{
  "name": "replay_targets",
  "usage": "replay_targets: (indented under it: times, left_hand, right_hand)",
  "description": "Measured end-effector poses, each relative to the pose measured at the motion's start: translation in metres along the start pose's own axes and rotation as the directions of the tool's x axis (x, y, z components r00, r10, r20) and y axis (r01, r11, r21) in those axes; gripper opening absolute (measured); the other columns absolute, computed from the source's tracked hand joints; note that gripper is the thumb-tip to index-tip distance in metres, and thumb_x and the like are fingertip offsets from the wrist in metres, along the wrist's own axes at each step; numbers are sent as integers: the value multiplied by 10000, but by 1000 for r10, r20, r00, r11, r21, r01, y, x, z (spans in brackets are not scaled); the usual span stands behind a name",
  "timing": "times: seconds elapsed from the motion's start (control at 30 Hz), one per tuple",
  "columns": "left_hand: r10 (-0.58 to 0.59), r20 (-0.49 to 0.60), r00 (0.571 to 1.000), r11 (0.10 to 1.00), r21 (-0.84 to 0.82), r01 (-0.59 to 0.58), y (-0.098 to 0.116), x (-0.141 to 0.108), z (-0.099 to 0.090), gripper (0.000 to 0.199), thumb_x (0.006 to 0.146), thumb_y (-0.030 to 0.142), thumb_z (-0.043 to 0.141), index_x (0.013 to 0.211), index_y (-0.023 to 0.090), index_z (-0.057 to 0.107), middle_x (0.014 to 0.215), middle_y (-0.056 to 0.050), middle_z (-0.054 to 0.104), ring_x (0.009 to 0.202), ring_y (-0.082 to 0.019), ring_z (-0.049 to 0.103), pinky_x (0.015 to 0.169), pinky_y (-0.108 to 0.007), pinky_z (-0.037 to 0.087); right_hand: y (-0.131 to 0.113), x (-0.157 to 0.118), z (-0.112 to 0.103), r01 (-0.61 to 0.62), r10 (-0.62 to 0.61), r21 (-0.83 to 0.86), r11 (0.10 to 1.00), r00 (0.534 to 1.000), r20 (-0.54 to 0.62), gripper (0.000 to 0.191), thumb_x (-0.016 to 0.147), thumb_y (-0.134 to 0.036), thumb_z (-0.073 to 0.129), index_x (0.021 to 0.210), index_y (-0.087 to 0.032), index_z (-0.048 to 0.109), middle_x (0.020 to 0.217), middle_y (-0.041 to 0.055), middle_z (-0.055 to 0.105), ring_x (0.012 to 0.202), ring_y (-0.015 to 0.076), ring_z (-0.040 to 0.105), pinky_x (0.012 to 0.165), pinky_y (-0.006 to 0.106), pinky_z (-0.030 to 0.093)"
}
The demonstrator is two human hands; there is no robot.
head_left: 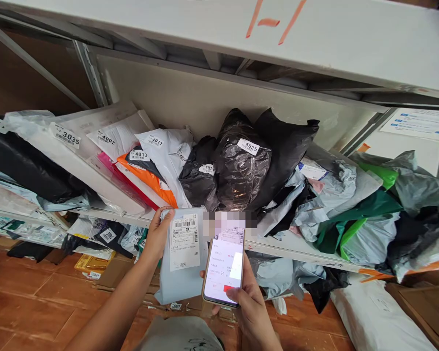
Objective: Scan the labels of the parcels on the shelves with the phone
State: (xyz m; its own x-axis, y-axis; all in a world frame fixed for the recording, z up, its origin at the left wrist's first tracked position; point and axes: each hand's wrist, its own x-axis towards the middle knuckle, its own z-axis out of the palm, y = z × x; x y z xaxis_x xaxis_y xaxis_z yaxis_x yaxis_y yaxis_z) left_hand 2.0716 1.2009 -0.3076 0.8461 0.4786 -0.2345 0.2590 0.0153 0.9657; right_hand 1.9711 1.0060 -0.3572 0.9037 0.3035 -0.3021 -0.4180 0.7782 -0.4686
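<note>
My left hand (158, 233) grips the left edge of a pale blue-grey mailing bag (185, 282), thumb on its front. A white shipping label (185, 242) with barcodes faces me on the bag. In my right hand (247, 297) is a smartphone (223, 273), held upright just right of the bag and overlapping its edge. The thumb rests on a red button low on the lit screen. Blurred blocks cover the top of the phone. Behind both hands, a shelf holds bagged parcels, among them a shiny black parcel (239, 170) labelled 4025.
A white shelf beam (212, 44) with orange marks crosses above. Grey and green bags (373, 229) crowd the shelf's right side; white packages (95, 170) lean at left. More parcels fill the lower level. A large white sack (376, 312) and cardboard boxes stand on the brown floor (32, 302).
</note>
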Motion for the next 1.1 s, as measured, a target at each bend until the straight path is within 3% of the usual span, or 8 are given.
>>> replay_targets:
  times: [0.13, 0.5, 0.73, 0.9, 1.1]
  left_hand:
    - [-3, -2, 1000, 1000, 6, 3, 1, 0, 1, 690, 449, 659, 793, 888, 187, 547, 686, 13, 576, 618, -132, 529, 530, -201, 422]
    - [-16, 3, 1000, 1000, -4, 16, -1, 4, 1, 713, 432, 665, 804, 901, 193, 548, 675, 18, 584, 605, -125, 527, 518, -191, 427]
    - [-18, -8, 1000, 1000, -4, 18, -4, 6, -2, 713, 436, 662, 809, 901, 187, 552, 658, 19, 575, 588, -116, 515, 498, -181, 421]
    - [-44, -78, 996, 999, -11, 44, 1, 4, -4, 755, 345, 644, 829, 882, 187, 559, 639, 18, 579, 581, -124, 521, 495, -187, 436]
    - [-71, -214, 974, 997, 9, 74, 4, 5, -15, 665, 335, 537, 813, 860, 197, 586, 653, 22, 593, 581, -122, 532, 488, -176, 444]
  right_hand:
    - [-1, 0, 1, -3, 3, 2, 1000, 1000, -4, 1003, 658, -192, 689, 1475, -181, 108, 1088, 134, 665, 894, 290, 656, 423, 262, 496]
    - [-4, 0, 3, 5, -5, 20, 1000, 1000, 1, 1101, 654, -172, 661, 1485, -184, -62, 1061, 128, 673, 939, 296, 649, 415, 239, 475]
    - [1, 4, -6, 15, -13, 92, 996, 1000, -28, 1142, 623, -237, 703, 1485, -179, -43, 1108, 142, 655, 897, 309, 660, 416, 281, 516]
    - [11, 6, -25, 19, -12, 93, 995, 997, -77, 1055, 659, -274, 695, 1474, -156, 35, 1024, 134, 678, 733, 247, 650, 428, 269, 508]
    - [34, 14, -44, 59, -17, 160, 985, 968, -251, 1026, 655, -347, 749, 1446, -184, 116, 990, 118, 688, 800, 269, 663, 423, 245, 483]
